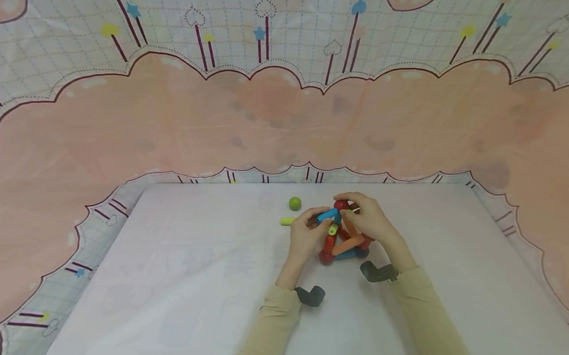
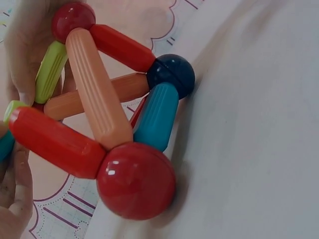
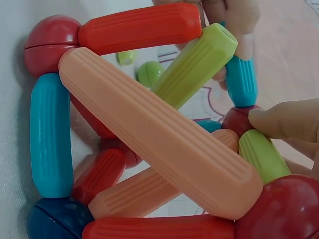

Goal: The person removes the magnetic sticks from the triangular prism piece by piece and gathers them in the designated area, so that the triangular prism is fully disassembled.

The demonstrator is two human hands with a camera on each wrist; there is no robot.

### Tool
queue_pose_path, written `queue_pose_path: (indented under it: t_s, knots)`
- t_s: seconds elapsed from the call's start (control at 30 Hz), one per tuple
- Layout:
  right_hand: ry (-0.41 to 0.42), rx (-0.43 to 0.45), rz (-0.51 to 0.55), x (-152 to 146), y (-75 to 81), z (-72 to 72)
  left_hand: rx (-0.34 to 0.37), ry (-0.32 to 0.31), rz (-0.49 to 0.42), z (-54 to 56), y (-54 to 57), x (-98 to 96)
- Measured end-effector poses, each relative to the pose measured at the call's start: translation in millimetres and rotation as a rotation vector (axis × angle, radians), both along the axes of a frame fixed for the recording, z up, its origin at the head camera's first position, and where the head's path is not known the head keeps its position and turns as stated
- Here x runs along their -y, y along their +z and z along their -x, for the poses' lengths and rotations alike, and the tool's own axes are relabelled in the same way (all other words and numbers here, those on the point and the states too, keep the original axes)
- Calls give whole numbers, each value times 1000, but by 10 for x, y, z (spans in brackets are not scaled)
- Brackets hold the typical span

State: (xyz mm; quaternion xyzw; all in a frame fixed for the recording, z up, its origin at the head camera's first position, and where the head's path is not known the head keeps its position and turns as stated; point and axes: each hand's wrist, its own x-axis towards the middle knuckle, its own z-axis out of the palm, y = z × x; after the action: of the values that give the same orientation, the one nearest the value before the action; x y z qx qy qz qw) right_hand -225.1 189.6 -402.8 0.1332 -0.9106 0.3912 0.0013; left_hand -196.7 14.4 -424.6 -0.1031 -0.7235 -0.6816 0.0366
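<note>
A frame of magnetic building sticks and balls [image 1: 348,243] stands on the white table. My left hand [image 1: 306,232] pinches a blue stick [image 3: 242,82], whose lower end meets a red ball [image 3: 237,120] in the right wrist view. From the other side my right hand [image 1: 371,216] grips the upper part, its thumb [image 3: 279,119] on that ball. A long orange stick [image 3: 159,132] runs diagonally across the near face. A lime stick [image 3: 197,64] slants up beside a red stick [image 3: 142,27]. At a lower corner sits a dark blue ball [image 2: 171,76].
Behind the frame, a loose green ball [image 1: 295,203] lies on the white table [image 1: 174,290]. A loose lime stick [image 1: 286,221] is just left of the left hand. Patterned pink cloth [image 1: 262,130] hangs behind and runs along the table's sides.
</note>
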Motion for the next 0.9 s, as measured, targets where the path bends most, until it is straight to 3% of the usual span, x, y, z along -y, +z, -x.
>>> queue_pose_path:
  t_s: [0.57,0.9]
  knots:
    - [-6,8,4,-8,12,-2,17,-24,40,39,9,111]
    - [-31,55,-1,-10,3,-8,-9,10,55,118,-1,341]
